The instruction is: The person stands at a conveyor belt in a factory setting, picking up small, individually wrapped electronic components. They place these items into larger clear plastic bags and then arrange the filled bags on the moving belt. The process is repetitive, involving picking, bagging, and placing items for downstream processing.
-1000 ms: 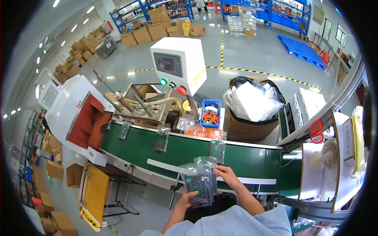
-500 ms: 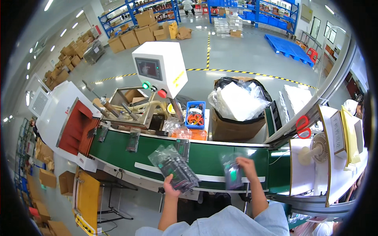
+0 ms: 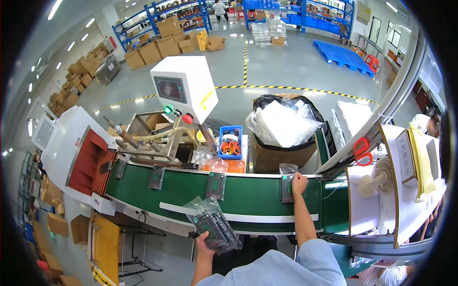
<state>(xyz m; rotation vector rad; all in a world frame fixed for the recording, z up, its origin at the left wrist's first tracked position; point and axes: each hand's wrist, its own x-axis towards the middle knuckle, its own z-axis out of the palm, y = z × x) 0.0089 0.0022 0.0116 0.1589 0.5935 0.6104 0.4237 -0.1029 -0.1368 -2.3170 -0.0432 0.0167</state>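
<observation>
Two hands at a green conveyor belt (image 3: 248, 195); the left hand (image 3: 204, 244) is closed around the lower end of a stack of clear bagged dark items (image 3: 213, 224), which fans up and away from the palm, over the near edge of the belt; how many bags the stack holds cannot be told; the right hand (image 3: 299, 182) reaches forward across the belt, fingers curled down onto the top of one bagged item (image 3: 287, 182) that lies flat on the belt just to the left of the fingertips, touching them; whether it is pinched or merely pressed cannot be told; three more bagged items lie singly on the belt farther to the left of that hand: one (image 3: 215, 185) nearest, one (image 3: 156, 178) beyond it, one (image 3: 121, 168) by the red mouth of the white tunnel machine (image 3: 71, 148); four on the belt in all; beyond the right hand, one cardboard box lined with a black bag (image 3: 281, 152) is heaped with white plastic sheets (image 3: 286, 121); left of it, one blue bin (image 3: 231, 141) holds small orange and white parts; one white control cabinet (image 3: 186, 88) with three buttons stands beyond the belt; to the right of the right hand, one small white fan (image 3: 379, 177) and one pair of red scissors (image 3: 361, 151)
</observation>
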